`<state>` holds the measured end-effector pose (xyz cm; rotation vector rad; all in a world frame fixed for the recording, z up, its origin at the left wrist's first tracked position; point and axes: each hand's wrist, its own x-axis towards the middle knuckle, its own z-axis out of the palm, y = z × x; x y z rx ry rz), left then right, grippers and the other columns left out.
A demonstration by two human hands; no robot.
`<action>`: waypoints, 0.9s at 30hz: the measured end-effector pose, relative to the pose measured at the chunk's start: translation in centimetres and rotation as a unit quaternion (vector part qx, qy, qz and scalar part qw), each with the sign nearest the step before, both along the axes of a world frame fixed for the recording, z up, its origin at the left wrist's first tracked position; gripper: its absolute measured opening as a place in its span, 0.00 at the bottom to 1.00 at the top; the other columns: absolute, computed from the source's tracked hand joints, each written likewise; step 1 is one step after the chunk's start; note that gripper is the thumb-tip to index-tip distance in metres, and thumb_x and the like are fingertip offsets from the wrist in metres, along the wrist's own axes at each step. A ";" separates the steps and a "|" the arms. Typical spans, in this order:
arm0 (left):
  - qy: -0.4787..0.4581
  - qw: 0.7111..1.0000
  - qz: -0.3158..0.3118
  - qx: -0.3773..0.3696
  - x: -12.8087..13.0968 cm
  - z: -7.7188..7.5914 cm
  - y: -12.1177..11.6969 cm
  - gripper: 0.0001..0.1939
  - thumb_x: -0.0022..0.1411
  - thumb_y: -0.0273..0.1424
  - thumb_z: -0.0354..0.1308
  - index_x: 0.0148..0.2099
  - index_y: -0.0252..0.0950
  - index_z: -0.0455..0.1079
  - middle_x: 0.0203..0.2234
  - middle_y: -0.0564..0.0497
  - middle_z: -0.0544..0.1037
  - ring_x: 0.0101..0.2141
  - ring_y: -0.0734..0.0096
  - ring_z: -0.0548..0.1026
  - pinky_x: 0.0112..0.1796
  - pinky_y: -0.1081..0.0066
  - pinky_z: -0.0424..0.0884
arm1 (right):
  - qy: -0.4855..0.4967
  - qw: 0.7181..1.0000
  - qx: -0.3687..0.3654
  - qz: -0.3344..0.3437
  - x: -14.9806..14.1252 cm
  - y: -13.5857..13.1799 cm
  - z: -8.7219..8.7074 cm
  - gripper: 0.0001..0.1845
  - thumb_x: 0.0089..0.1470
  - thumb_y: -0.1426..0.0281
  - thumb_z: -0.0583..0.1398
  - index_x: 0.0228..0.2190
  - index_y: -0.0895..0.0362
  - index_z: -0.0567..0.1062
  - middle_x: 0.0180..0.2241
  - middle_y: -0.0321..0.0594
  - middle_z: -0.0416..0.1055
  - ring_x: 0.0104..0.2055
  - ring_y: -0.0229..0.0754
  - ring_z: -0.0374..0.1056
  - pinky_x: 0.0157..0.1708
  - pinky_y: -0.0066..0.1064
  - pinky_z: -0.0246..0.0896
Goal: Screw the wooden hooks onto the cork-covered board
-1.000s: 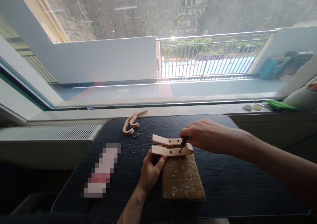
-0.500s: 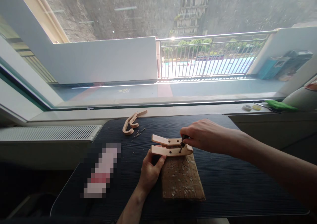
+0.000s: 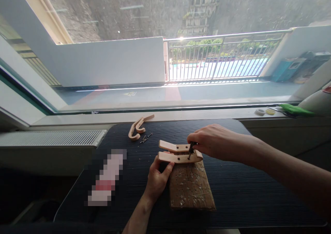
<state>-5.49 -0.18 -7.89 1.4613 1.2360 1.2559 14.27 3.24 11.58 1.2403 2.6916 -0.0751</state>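
My right hand [image 3: 205, 139] is closed round the dark handle of a screwdriver [image 3: 191, 148]. Its tip stands in a hole near the curved end of the nearer wooden hook [image 3: 169, 157]. A second wooden hook [image 3: 168, 145] lies just behind that one, roughly parallel. Both rest at the far end of a worn brown block [image 3: 191, 189] full of small holes and wrapped in what looks like clear tape. With thumb in front and fingers behind, my left hand [image 3: 157, 177] grips the nearer hook by its straight end.
Two more wooden hooks [image 3: 133, 130] lie at the back left of the dark table [image 3: 240, 192], with several screws [image 3: 145, 139] beside them. A blurred-out pinkish item [image 3: 110, 178] is at the left. Tape rolls [image 3: 260, 112] and a green cloth-like thing [image 3: 296, 109] sit on the windowsill.
Both hands, the hooks and the block keep nearly the same places. The whole view has shifted very slightly. The screwdriver stays at the same hole.
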 end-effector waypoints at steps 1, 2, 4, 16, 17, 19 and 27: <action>-0.002 1.000 0.000 0.001 0.0 0.0 0.0 0.15 0.56 0.34 0.58 0.46 0.37 0.68 0.44 0.47 0.75 0.48 0.62 0.70 0.52 0.64 0.62 | -0.004 1.000 0.002 -0.005 -0.1 0.0 0.0 0.10 0.55 0.70 0.52 0.30 0.55 0.72 0.27 0.38 0.73 0.29 0.41 0.68 0.23 0.29 0.44; -0.002 1.000 0.000 0.002 0.0 0.0 0.0 0.15 0.56 0.34 0.58 0.46 0.37 0.69 0.44 0.47 0.75 0.48 0.62 0.70 0.52 0.64 0.62 | -0.007 1.000 0.003 -0.009 -0.1 0.0 0.0 0.10 0.55 0.69 0.52 0.30 0.55 0.73 0.26 0.38 0.73 0.28 0.41 0.68 0.23 0.29 0.44; -0.002 1.000 -0.001 0.002 0.0 0.0 0.0 0.15 0.56 0.34 0.58 0.46 0.37 0.69 0.44 0.47 0.75 0.48 0.61 0.70 0.51 0.64 0.62 | -0.013 1.000 0.010 -0.015 -0.2 -0.1 0.0 0.11 0.56 0.68 0.52 0.30 0.55 0.73 0.26 0.39 0.73 0.27 0.41 0.68 0.23 0.29 0.43; -0.010 1.000 -0.001 0.006 0.0 0.2 -0.1 0.15 0.56 0.34 0.58 0.47 0.38 0.69 0.44 0.47 0.75 0.48 0.61 0.71 0.51 0.64 0.63 | 0.002 1.000 -0.025 -0.002 0.1 -0.4 0.9 0.10 0.51 0.72 0.54 0.34 0.53 0.74 0.30 0.38 0.74 0.32 0.42 0.69 0.26 0.28 0.48; -0.011 1.000 -0.001 0.006 0.0 0.2 0.0 0.15 0.56 0.34 0.59 0.46 0.38 0.69 0.44 0.47 0.75 0.48 0.61 0.71 0.51 0.64 0.63 | 0.000 1.000 -0.030 0.003 0.1 -0.4 0.9 0.10 0.52 0.73 0.54 0.32 0.53 0.75 0.30 0.38 0.75 0.33 0.41 0.69 0.26 0.28 0.49; -0.013 1.000 0.000 0.005 0.0 0.3 0.0 0.15 0.55 0.34 0.59 0.46 0.37 0.69 0.44 0.47 0.75 0.48 0.62 0.71 0.51 0.65 0.63 | -0.005 0.999 -0.034 0.011 0.0 -0.2 0.6 0.10 0.52 0.73 0.53 0.31 0.54 0.75 0.31 0.38 0.75 0.33 0.41 0.69 0.27 0.28 0.49; -0.021 1.000 0.000 -0.008 0.1 0.5 0.0 0.17 0.55 0.34 0.59 0.47 0.37 0.68 0.44 0.47 0.75 0.47 0.62 0.71 0.51 0.65 0.63 | -0.020 1.000 -0.017 0.007 -0.3 0.1 -0.3 0.13 0.55 0.72 0.52 0.30 0.57 0.76 0.29 0.41 0.75 0.31 0.41 0.69 0.26 0.29 0.49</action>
